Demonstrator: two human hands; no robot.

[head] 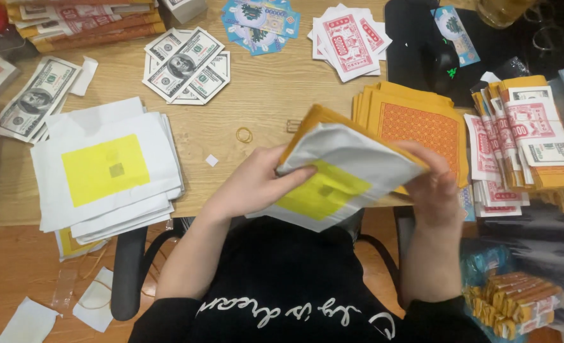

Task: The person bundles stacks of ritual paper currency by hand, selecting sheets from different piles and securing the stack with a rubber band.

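Both the left hand (253, 184) and the right hand (436, 187) are gripping a light, floppy paper bundle (345, 171) by its nine and three o'clock edges, likely prone to sliding apart.

We found bare wood only in the middle of the table (263, 95), from below the fanned green banknotes (185, 63) toward the near edge. A rubber band (244, 134), a paper clip (293, 125) and a small white scrap (211, 160) lay in it. The white-and-yellow paper stack (107, 168) blocked the left near edge; the orange sheets (415, 124) and banded red bundles (523, 136) filled the right. Blue notes (260, 22) and red slips (349, 39) lined the far edge.
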